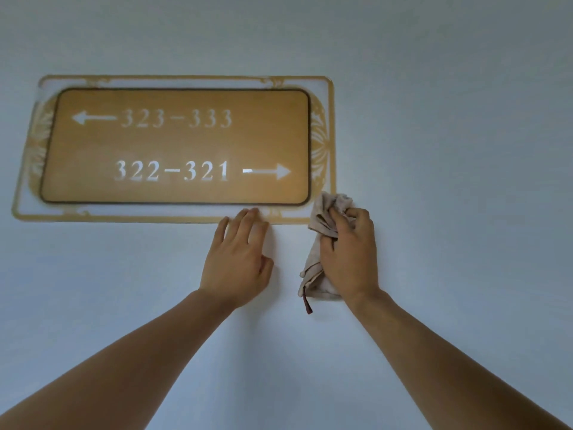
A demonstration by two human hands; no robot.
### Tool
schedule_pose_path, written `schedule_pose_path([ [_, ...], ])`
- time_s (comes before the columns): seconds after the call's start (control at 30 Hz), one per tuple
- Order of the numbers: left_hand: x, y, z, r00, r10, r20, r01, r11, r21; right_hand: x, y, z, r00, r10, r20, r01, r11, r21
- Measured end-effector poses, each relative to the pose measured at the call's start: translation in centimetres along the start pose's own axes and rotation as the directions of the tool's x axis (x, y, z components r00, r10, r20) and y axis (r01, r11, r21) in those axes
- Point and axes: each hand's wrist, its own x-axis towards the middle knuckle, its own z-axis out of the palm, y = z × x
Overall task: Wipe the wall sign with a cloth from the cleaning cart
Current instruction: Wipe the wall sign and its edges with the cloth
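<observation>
A gold and clear wall sign [176,144] with room numbers and two arrows hangs on the white wall at upper left. My right hand [350,252] grips a bunched beige cloth [325,218], whose top presses against the sign's lower right corner. The cloth's tail hangs down past my wrist. My left hand [238,256] lies flat on the wall with fingers apart, its fingertips touching the sign's bottom edge.
Plain white wall [449,135] fills the whole view around the sign. The cleaning cart is out of sight.
</observation>
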Motion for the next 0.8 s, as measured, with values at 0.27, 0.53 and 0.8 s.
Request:
schedule_pose_path([
  [0.27,-2.6,-2.7,-3.0,0.998,-0.023,0.066,0.02,0.998,0.055,-1.9,-2.7,1.0,0.994,0.109,0.013,-0.108,0.994,-0.018],
  [0.53,-3.2,-5.5,-4.9,0.992,-0.106,0.067,0.096,0.987,0.131,-1.5,-3.2,2.1,0.988,0.137,-0.074,-0.136,0.99,0.019],
  [0.8,-3.2,-6.5,-5.1,0.958,-0.273,0.091,0.253,0.95,0.186,-2.1,-4.2,3.6,0.995,0.055,-0.078,-0.046,0.992,0.116],
])
